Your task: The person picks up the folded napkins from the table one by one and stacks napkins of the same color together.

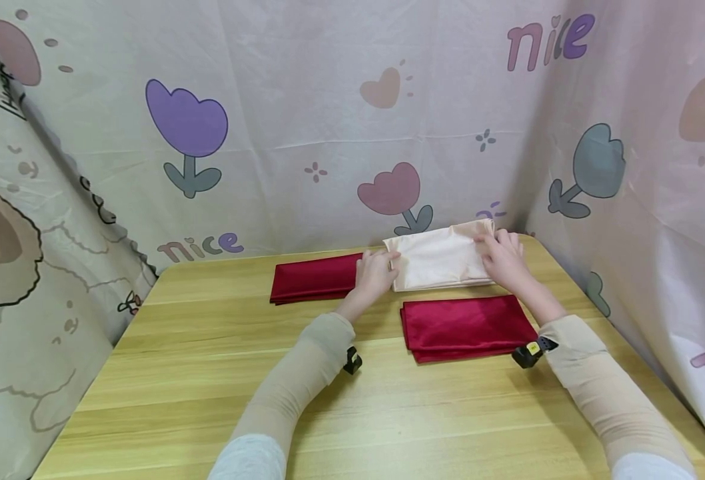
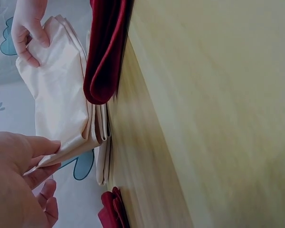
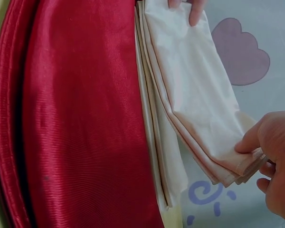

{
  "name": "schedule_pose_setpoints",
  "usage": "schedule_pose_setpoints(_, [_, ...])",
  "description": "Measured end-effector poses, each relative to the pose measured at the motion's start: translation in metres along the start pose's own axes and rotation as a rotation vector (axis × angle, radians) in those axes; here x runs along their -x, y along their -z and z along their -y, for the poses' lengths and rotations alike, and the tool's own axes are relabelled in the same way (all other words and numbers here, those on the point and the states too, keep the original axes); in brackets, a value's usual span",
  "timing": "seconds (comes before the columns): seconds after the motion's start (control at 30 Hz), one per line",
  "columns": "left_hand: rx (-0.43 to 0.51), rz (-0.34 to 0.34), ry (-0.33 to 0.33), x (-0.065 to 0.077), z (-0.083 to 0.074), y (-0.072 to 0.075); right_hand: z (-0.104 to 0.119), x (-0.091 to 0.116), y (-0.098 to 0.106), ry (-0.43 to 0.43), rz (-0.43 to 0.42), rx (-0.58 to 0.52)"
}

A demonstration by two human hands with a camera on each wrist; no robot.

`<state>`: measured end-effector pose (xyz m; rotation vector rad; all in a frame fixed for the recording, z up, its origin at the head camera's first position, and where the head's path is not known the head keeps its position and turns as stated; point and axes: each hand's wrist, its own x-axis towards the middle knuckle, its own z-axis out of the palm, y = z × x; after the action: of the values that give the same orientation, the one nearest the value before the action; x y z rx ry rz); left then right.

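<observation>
Lying nearest me in the head view is the front red cloth [image 1: 466,327], folded into a rectangle on the wooden table [image 1: 178,380], in front of my work; the black camera [image 1: 529,353] on my right wrist overlaps its right corner. The far red cloth [image 1: 313,279], also folded, lies to the left, its right end hidden by my left hand [image 1: 376,273]. A curtain [image 1: 292,87] printed with tulips and hearts hangs behind. The cream cloth [image 1: 439,261] is at the back, right of the middle, between my hands: my left at one end, my right hand [image 1: 504,259] at the other.

In the left wrist view, the rounded fold of the front red cloth juts in from the top, beside the cream cloth, and a bit of the far red cloth shows at the bottom. My left thumb lies on the cream corner with fingers underneath, a narrow pinch. Lower cream fabric [image 2: 102,166] lies beneath; whether it belongs to the same cloth, I cannot tell.

In the right wrist view, the front red cloth fills the left half, bordering the lower cream fabric. The cream cloth slants down to my right hand, where I pinch its layered end, thumb on top, fingers below. My left fingertips touch its far end.
</observation>
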<state>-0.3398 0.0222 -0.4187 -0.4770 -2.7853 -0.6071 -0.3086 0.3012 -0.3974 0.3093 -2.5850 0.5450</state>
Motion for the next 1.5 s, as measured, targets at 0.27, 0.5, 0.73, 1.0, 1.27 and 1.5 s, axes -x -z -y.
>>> schedule_pose_setpoints(0.27, [-0.045,0.047,0.017,-0.004,0.003,-0.005,-0.004,-0.003,-0.004,0.004,0.026,0.018])
schedule_pose_setpoints(0.5, [-0.081,0.08,0.025,-0.005,0.003,-0.009,-0.007,-0.004,-0.007,0.006,0.054,0.071])
schedule_pose_setpoints(0.73, [-0.145,0.153,0.019,-0.008,0.001,-0.01,-0.007,-0.003,-0.009,0.019,0.064,0.103])
schedule_pose_setpoints(1.0, [-0.153,0.277,0.032,-0.011,0.0,-0.013,-0.011,-0.002,-0.012,0.028,0.103,0.122])
schedule_pose_setpoints(1.27, [-0.164,0.352,0.039,-0.012,0.003,-0.018,-0.013,-0.002,-0.013,0.032,0.171,0.16])
schedule_pose_setpoints(1.5, [-0.19,0.41,0.022,-0.012,0.006,-0.019,-0.015,-0.004,-0.013,-0.006,0.236,0.183])
